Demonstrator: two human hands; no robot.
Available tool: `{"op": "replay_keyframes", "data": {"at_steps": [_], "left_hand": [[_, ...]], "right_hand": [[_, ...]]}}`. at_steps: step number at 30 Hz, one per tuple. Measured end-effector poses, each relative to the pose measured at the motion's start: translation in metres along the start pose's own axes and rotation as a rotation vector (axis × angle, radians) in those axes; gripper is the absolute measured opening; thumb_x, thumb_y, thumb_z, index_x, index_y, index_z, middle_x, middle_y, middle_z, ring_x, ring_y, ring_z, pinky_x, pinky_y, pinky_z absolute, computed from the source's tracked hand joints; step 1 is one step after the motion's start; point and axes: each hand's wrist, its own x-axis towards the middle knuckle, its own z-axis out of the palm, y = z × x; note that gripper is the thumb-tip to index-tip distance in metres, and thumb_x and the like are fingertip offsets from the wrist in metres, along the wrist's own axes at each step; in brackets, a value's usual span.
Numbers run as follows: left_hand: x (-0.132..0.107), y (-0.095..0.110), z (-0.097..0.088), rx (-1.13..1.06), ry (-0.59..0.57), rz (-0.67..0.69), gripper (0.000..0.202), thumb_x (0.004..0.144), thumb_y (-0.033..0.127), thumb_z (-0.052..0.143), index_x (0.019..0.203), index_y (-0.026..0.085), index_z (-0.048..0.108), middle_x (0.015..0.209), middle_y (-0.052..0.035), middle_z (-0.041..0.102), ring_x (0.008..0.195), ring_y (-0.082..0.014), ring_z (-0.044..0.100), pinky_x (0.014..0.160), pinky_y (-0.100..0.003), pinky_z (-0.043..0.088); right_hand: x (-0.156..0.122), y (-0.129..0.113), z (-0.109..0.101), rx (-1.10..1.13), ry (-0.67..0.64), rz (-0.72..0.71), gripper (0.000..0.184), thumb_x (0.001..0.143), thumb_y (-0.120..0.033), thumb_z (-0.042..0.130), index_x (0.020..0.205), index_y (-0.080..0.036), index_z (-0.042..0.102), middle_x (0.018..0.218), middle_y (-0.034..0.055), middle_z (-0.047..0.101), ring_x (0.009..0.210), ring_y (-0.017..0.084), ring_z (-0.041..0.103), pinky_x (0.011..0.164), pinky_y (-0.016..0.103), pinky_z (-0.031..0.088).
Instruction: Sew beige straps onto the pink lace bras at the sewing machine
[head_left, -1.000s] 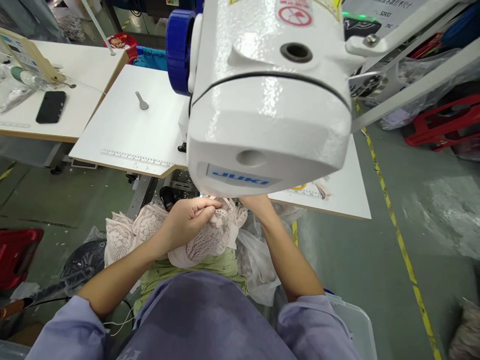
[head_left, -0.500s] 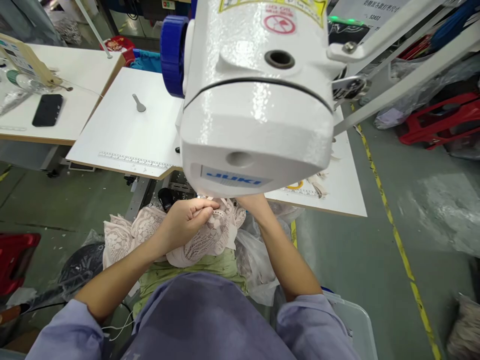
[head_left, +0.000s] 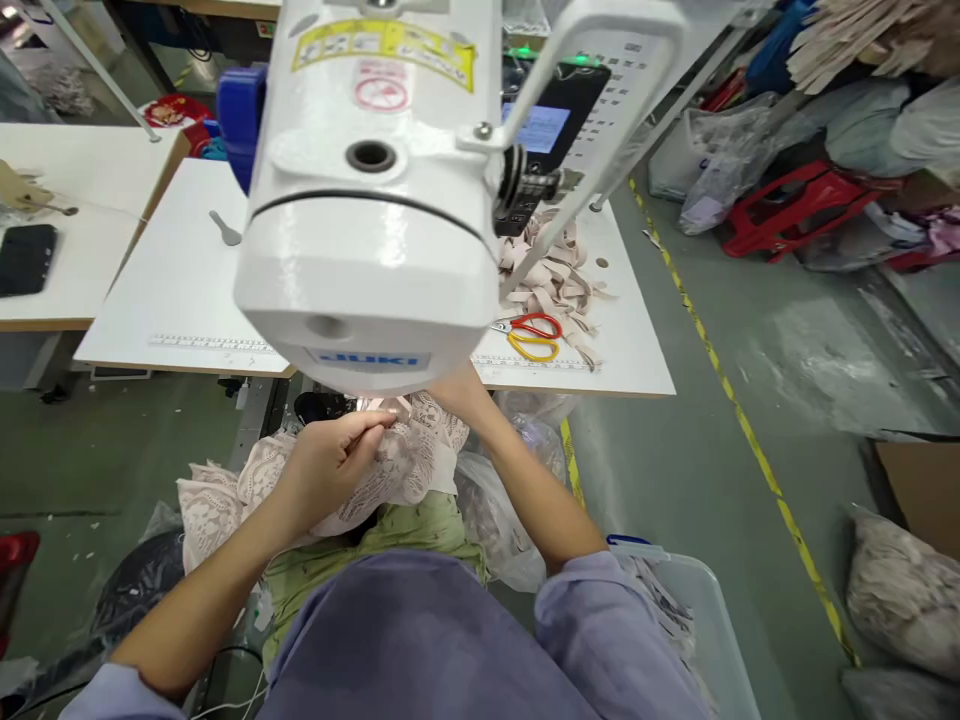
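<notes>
A white sewing machine [head_left: 367, 270] with a blue handwheel fills the upper middle of the view. Below its head, a pale pink lace garment [head_left: 405, 465] lies bunched over my lap. My left hand [head_left: 330, 465] pinches the garment's edge between thumb and fingers, just under the machine head. My right hand [head_left: 459, 392] reaches to the far side of the same garment; its fingers disappear behind the machine head, so their grip is hidden. The needle area is also out of sight.
Right of the machine, red-and-yellow-handled scissors [head_left: 534, 337] lie beside a pile of beige strips [head_left: 555, 275] on the white table [head_left: 637, 350]. A small grey tool [head_left: 225, 229] rests on the left side. A clear plastic bin [head_left: 712, 600] stands by my right elbow.
My view has turned to the right, so the machine appears further left and the scissors and strip pile show fully. My left hand keeps its pinch on the lace garment.
</notes>
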Motion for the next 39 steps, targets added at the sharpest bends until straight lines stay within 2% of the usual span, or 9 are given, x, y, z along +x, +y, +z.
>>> {"op": "replay_keyframes", "data": {"at_steps": [5,8,12,15,20,25,31,35,39], "left_hand": [[-0.005,-0.009,0.002,0.138,0.084,0.088,0.036,0.099,0.035,0.046,0.117,0.021,0.075,0.112,-0.0053,0.078,0.101,-0.0228,0.074,0.083,-0.027,0.057],[-0.008,-0.012,0.001,0.177,0.109,0.09,0.035,0.099,0.033,0.046,0.115,0.021,0.075,0.107,-0.0049,0.079,0.093,-0.0209,0.075,0.079,-0.025,0.057],[-0.01,-0.011,-0.001,0.18,0.126,0.072,0.036,0.099,0.034,0.046,0.116,0.022,0.075,0.102,-0.0046,0.08,0.08,-0.0181,0.075,0.067,-0.023,0.055],[-0.009,-0.009,-0.001,0.176,0.119,0.088,0.035,0.099,0.032,0.045,0.116,0.023,0.075,0.103,-0.0046,0.08,0.085,-0.0188,0.075,0.072,-0.023,0.056],[-0.007,-0.007,0.002,0.153,0.11,0.102,0.035,0.099,0.032,0.046,0.114,0.022,0.075,0.107,-0.0041,0.079,0.092,-0.0199,0.075,0.079,-0.025,0.057],[-0.006,-0.009,0.006,0.127,0.109,0.112,0.033,0.099,0.031,0.047,0.114,0.021,0.075,0.111,-0.0045,0.078,0.098,-0.0207,0.074,0.085,-0.026,0.056],[-0.011,-0.015,0.008,0.106,0.139,0.058,0.033,0.1,0.033,0.048,0.119,0.022,0.072,0.108,-0.0045,0.079,0.087,-0.0182,0.074,0.077,-0.024,0.055],[-0.014,-0.02,0.01,0.062,0.166,0.076,0.036,0.1,0.035,0.049,0.125,0.021,0.069,0.12,-0.0062,0.075,0.104,-0.0211,0.073,0.087,-0.026,0.057],[-0.013,-0.025,0.015,0.018,0.2,0.171,0.037,0.1,0.032,0.05,0.131,0.02,0.067,0.128,-0.0063,0.072,0.114,-0.0222,0.07,0.097,-0.03,0.056]], "right_hand": [[-0.003,-0.004,0.002,0.087,0.037,0.048,0.02,0.086,-0.038,0.061,0.092,-0.021,0.07,0.096,0.0071,0.07,0.094,0.025,0.065,0.087,0.039,0.054],[-0.004,-0.004,0.005,0.109,0.048,0.068,0.02,0.086,-0.038,0.063,0.092,-0.021,0.069,0.098,0.008,0.068,0.091,0.025,0.066,0.087,0.04,0.055],[-0.003,-0.005,0.008,0.104,0.045,0.079,0.018,0.086,-0.038,0.063,0.09,-0.022,0.069,0.096,0.0079,0.067,0.086,0.025,0.064,0.086,0.043,0.056],[-0.003,-0.005,0.009,0.096,0.06,0.071,0.019,0.086,-0.039,0.062,0.09,-0.022,0.069,0.094,0.0073,0.066,0.084,0.024,0.063,0.087,0.044,0.056],[-0.004,-0.001,0.008,0.066,0.059,0.019,0.021,0.088,-0.042,0.058,0.091,-0.023,0.068,0.085,0.0066,0.063,0.093,0.027,0.061,0.085,0.042,0.055],[-0.004,0.002,0.008,0.05,0.059,0.006,0.021,0.087,-0.041,0.056,0.089,-0.023,0.067,0.081,0.0056,0.061,0.086,0.026,0.059,0.084,0.042,0.054],[-0.005,0.005,0.01,0.051,0.086,0.02,0.016,0.084,-0.035,0.057,0.083,-0.022,0.065,0.084,0.0052,0.064,0.082,0.023,0.059,0.083,0.04,0.052],[-0.007,0.008,0.01,0.047,0.104,0.009,0.017,0.085,-0.034,0.055,0.08,-0.021,0.063,0.087,0.0058,0.064,0.081,0.022,0.057,0.08,0.037,0.05],[-0.01,0.012,0.01,0.009,0.09,0.02,0.019,0.085,-0.038,0.056,0.079,-0.022,0.065,0.076,0.0032,0.058,0.081,0.023,0.052,0.078,0.038,0.049]]}}
